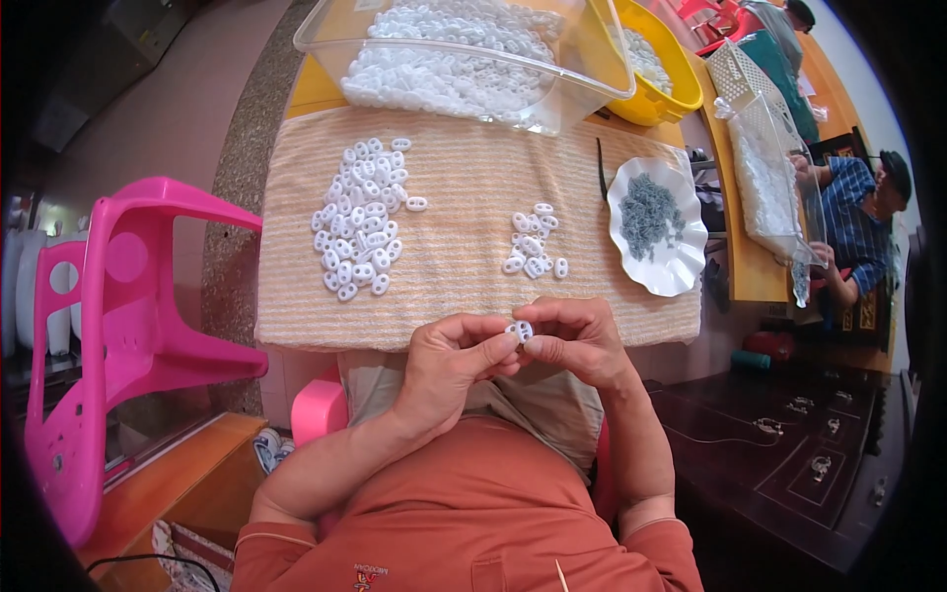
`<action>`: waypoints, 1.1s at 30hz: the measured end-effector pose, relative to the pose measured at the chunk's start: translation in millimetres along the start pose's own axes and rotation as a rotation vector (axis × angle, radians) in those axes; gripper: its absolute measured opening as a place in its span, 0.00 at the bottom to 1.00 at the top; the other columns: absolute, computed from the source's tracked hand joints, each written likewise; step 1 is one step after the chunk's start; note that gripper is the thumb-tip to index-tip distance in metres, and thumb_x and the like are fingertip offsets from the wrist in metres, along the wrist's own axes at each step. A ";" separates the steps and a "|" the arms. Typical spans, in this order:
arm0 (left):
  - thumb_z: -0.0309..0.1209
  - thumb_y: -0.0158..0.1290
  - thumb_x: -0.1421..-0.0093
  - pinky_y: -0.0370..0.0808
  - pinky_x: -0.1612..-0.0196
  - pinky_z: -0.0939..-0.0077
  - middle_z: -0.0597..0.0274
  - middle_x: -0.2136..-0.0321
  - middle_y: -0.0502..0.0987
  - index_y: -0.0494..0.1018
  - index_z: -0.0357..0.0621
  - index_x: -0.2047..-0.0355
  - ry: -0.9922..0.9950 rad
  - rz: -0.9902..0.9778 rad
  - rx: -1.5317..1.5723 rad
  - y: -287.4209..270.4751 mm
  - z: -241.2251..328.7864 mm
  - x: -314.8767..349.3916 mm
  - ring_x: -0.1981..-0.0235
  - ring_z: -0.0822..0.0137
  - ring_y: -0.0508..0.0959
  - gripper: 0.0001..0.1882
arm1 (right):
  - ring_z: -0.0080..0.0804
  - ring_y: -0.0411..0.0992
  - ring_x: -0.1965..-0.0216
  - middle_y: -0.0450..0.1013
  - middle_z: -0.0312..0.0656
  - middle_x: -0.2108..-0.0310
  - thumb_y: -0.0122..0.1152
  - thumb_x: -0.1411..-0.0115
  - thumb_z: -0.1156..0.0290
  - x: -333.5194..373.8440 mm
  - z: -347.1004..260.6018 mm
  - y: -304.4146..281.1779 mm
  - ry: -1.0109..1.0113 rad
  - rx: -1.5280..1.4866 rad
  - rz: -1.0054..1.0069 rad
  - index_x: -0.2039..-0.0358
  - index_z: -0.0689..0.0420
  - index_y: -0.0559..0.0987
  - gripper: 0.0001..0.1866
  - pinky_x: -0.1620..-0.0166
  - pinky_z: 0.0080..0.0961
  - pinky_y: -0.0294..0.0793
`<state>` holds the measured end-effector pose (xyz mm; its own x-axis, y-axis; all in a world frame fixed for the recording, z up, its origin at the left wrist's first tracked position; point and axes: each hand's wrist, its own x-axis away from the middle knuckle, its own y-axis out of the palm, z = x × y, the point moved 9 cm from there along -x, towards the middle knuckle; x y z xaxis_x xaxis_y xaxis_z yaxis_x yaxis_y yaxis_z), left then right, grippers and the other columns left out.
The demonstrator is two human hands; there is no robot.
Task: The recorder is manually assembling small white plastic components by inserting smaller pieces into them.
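Observation:
Between the fingertips of my left hand (457, 357) and my right hand (575, 340) is a small white oval plastic piece (520, 332) with two holes. Both hands pinch it just off the near edge of the towel-covered table (464, 227). Beyond them lies a small cluster of like white pieces (534, 240). A larger heap of white oval pieces (361, 219) spreads at the left of the towel. To the right, a white scalloped plate (669, 278) holds a mound of small grey-green parts (647, 212), too fine to name.
A clear bin (582, 84) full of white pieces and a yellow basin (681, 99) stand at the far side. Left is a pink plastic chair (118, 296). A person in a checked shirt (856, 222) sits at another table, right, by a clear tub (764, 187).

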<state>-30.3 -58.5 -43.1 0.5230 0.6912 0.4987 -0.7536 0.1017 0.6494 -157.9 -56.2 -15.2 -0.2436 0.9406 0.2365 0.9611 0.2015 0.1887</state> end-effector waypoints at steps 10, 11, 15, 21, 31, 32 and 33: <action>0.22 0.55 0.42 0.82 0.67 0.77 0.57 0.69 0.79 0.74 0.39 0.63 -0.005 -0.073 0.073 4.8 -1.9 0.5 0.70 0.69 0.80 0.06 | 0.36 0.77 0.62 0.75 0.49 0.61 0.58 0.44 0.85 2.8 -1.5 3.1 -0.013 -0.124 -0.023 0.53 0.68 0.74 0.17 0.58 0.30 0.80; 0.22 0.56 0.42 0.82 0.66 0.77 0.56 0.68 0.79 0.74 0.39 0.63 -0.008 -0.093 0.085 6.0 -2.2 0.4 0.70 0.69 0.80 0.06 | 0.36 0.77 0.62 0.75 0.49 0.61 0.58 0.44 0.85 3.3 -2.5 3.3 -0.015 -0.123 -0.022 0.53 0.68 0.74 0.17 0.58 0.30 0.80; 0.21 0.55 0.43 0.82 0.66 0.77 0.55 0.67 0.79 0.74 0.40 0.63 -0.024 -0.131 0.100 8.2 -2.0 -0.3 0.69 0.67 0.80 0.07 | 0.34 0.77 0.62 0.75 0.49 0.61 0.59 0.45 0.84 5.2 -2.9 2.9 0.004 -0.116 -0.018 0.53 0.68 0.75 0.17 0.59 0.28 0.80; 0.20 0.55 0.43 0.82 0.64 0.78 0.55 0.66 0.79 0.73 0.40 0.61 -0.048 -0.191 0.131 10.9 -4.1 -1.9 0.68 0.67 0.80 0.08 | 0.31 0.76 0.62 0.76 0.46 0.62 0.60 0.44 0.82 4.5 -5.9 2.9 -0.006 0.006 -0.011 0.54 0.68 0.75 0.16 0.59 0.25 0.78; 0.21 0.55 0.42 0.81 0.65 0.78 0.56 0.66 0.79 0.73 0.42 0.61 -0.009 -0.147 0.122 10.6 0.1 -0.2 0.69 0.68 0.80 0.09 | 0.19 0.72 0.64 0.76 0.36 0.66 0.63 0.43 0.73 3.4 -7.6 4.2 -0.033 0.019 0.040 0.54 0.63 0.77 0.16 0.59 0.18 0.73; 0.22 0.55 0.42 0.81 0.65 0.78 0.56 0.67 0.79 0.73 0.42 0.61 -0.006 -0.133 0.117 10.1 0.6 -0.1 0.69 0.69 0.80 0.08 | 0.19 0.72 0.64 0.76 0.36 0.66 0.63 0.43 0.73 3.1 -6.8 4.3 -0.033 0.019 0.040 0.54 0.63 0.77 0.16 0.59 0.18 0.73; 0.22 0.55 0.42 0.81 0.65 0.78 0.56 0.67 0.79 0.73 0.42 0.61 -0.006 -0.134 0.117 10.5 0.5 -0.2 0.69 0.69 0.80 0.08 | 0.19 0.72 0.64 0.76 0.36 0.66 0.63 0.43 0.73 3.3 -6.4 3.7 -0.040 0.009 0.046 0.54 0.64 0.76 0.17 0.59 0.18 0.73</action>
<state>-38.1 -57.9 -36.1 0.6187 0.6723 0.4064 -0.6254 0.1084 0.7727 -156.0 -54.2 -7.6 -0.1934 0.9592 0.2062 0.9725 0.1597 0.1693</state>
